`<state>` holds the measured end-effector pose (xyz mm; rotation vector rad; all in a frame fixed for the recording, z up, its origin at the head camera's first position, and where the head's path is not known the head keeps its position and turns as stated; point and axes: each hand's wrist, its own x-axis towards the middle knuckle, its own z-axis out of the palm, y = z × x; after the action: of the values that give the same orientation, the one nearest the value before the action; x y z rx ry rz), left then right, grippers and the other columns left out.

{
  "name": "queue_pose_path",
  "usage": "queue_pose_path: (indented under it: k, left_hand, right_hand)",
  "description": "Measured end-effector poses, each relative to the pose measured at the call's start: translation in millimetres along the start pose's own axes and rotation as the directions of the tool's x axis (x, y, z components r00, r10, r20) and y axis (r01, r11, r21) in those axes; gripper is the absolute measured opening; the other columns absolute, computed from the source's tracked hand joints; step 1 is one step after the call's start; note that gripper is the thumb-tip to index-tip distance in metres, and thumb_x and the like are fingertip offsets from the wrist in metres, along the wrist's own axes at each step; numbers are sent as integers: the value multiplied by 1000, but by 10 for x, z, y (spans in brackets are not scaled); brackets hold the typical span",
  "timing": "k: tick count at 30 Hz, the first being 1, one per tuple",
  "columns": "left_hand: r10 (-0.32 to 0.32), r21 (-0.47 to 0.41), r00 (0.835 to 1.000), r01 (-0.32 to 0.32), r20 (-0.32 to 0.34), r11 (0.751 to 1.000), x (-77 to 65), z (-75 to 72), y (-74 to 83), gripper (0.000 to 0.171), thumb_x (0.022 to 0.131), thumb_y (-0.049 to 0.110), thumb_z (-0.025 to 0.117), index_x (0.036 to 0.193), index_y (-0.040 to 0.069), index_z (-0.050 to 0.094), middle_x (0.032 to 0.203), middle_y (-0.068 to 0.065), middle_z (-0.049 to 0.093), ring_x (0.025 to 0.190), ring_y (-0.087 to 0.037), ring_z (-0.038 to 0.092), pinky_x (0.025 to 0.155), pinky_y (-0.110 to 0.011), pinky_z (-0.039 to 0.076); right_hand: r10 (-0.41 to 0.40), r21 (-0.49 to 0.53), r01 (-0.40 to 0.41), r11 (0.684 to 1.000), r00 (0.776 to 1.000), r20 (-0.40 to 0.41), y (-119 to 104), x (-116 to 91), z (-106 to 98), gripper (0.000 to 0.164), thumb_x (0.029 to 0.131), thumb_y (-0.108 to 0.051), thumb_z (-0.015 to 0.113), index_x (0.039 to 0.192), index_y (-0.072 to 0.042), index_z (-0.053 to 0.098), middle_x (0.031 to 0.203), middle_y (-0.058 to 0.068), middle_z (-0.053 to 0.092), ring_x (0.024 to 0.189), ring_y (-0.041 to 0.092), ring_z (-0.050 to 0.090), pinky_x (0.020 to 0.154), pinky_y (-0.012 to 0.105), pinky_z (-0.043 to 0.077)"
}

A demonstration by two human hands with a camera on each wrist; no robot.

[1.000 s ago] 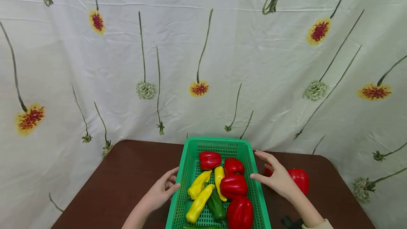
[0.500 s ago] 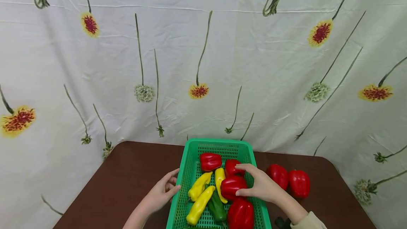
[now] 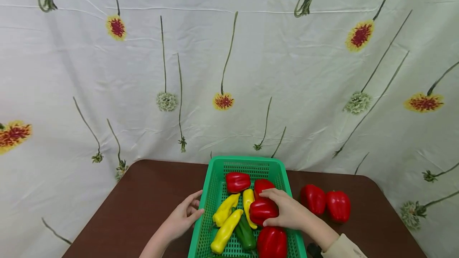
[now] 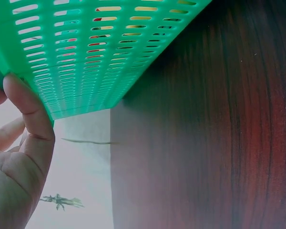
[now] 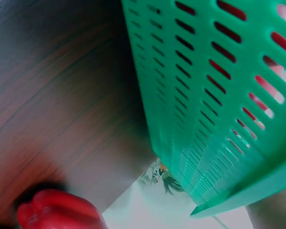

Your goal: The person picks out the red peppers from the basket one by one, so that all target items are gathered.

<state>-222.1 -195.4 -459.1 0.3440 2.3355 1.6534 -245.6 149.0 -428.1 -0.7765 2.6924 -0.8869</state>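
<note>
My right hand (image 3: 288, 211) reaches over the right rim of the green basket (image 3: 297, 232). Its thumb and fingers grip a red bell pepper (image 3: 263, 210) from either side, inside the basket. At the outer left side, my left hand (image 3: 181, 216) rests its relaxed fingertips against the rim; the left wrist view shows a finger (image 4: 31, 107) right at the basket's edge. Two more red peppers lie by the gripped one: a far one (image 3: 263, 186) partly hidden by my fingers and a near one (image 3: 271, 243). In the right wrist view the basket wall hides my right hand.
Also in the basket are a red pepper (image 3: 238, 182), yellow peppers (image 3: 226, 231) and a dark green pepper (image 3: 245, 234). Two red bell peppers (image 3: 338, 206) stand on the brown table (image 3: 150, 186), right of the basket. Behind hangs a flower-print cloth (image 3: 201, 59).
My right hand has moved left from outside the basket, over its rim and onto the red bell pepper, now gripping it. My left hand has stayed at the rim.
</note>
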Motion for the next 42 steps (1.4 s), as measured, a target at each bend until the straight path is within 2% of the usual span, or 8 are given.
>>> queue_pose_path:
  k: [9,23,27,30,33,37,42]
  left_hand:
    - [-5,4,1000,5,-15,1000,-77,57,19,65,101,14,57,152,-7,23,113,-15,50,72,-10,52,58,-26,48]
    - [2,5,1000,-2,-14,1000,-107,75,22,65,101,14,57,152,-7,23,112,-15,49,73,-9,52,59,-26,48]
    - [-2,6,1000,2,-9,1000,-108,70,31,66,101,15,57,152,-7,22,113,-16,48,75,-9,52,59,-26,48]
    - [-10,8,1000,10,-7,1000,-111,70,28,66,101,16,57,152,-6,22,115,-17,49,76,-9,53,60,-27,48]
    - [-17,12,1000,17,-9,1000,-113,71,22,66,101,17,57,152,-6,23,117,-17,50,78,-10,54,62,-28,49]
    - [-20,14,1000,20,-12,1000,-109,72,22,66,101,17,57,152,-6,23,117,-17,50,78,-11,55,62,-29,50]
    - [-15,10,1000,15,-12,1000,-104,70,27,66,101,17,57,152,-6,23,116,-17,49,77,-10,54,62,-28,49]
  right_hand:
    - [-12,-101,13,995,1000,16,2,-38,48,71,73,-29,86,134,-9,57,132,14,55,116,31,52,76,48,59]
    - [-60,-114,59,992,998,-3,21,-40,53,59,77,-26,84,128,-9,61,126,10,60,110,27,57,78,44,59]
    - [-64,-56,62,997,997,-49,12,-64,24,60,78,-29,83,130,-9,60,129,11,59,110,28,57,76,40,60]
    - [-68,18,70,997,992,-110,11,-85,-9,60,80,-31,82,131,-10,60,129,9,60,108,25,58,77,34,59]
    - [-61,80,76,994,982,-180,18,-109,-52,60,81,-34,82,132,-12,60,129,6,61,106,23,60,82,34,58]
    - [-19,179,69,981,964,-265,42,-153,-137,60,82,-33,81,133,-12,59,130,7,61,107,23,61,87,40,57]
    - [89,338,41,940,928,-361,118,-251,-267,60,83,-28,81,136,-15,57,131,10,62,109,29,64,84,31,58]
